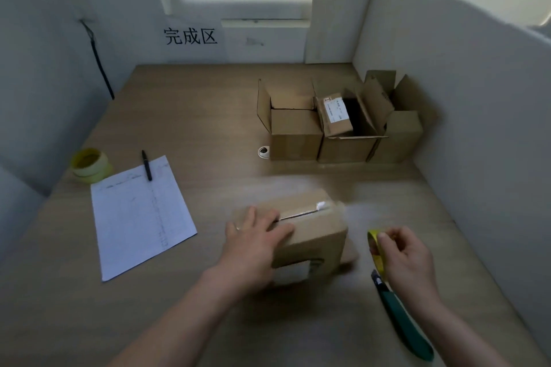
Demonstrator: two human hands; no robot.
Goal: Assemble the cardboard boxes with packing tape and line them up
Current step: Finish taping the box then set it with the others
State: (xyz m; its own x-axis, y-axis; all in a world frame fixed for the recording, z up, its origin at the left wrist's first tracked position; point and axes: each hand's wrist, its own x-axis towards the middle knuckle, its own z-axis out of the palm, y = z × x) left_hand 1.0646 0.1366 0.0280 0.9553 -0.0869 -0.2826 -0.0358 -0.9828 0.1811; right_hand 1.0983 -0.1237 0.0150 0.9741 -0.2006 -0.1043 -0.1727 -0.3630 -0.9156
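Cardboard fills the near centre of my view: a small closed box (310, 226) sits on the wooden tabletop (208, 116), its top flaps meeting along a seam that I can see partly gaping, with a strip of clear tape (323, 205) catching light at the far end. My left hand (256, 235) lies flat on the box's near-left top, fingers straight and slightly spread, pressing the flaps down; a ring shows on one finger. On the side facing me I make out a white label (290, 272).

Just right of the box, my right hand (402, 253) is curled round a yellow tape roll (374, 247), thumb and fingers pinching its rim. The motion blur is heavy here, so I think a stretch of tape runs from the roll to the box, but I cannot be sure. A green-handled utility knife (402, 316) lies on the table beside that wrist, blade end toward the roll.

Farther back on the right, three open boxes (343, 128) stand touching in a row against the white partition (447, 83), flaps up; the middle one holds a smaller labelled carton (335, 115) tilted inside. A small white round object (264, 152) lies just left of the row.

On the left I see a printed sheet (140, 217) with a black pen (146, 164) across its far corner, and beyond it a second yellow tape roll (89, 164). A sign with black characters (190, 36) hangs on the back wall.
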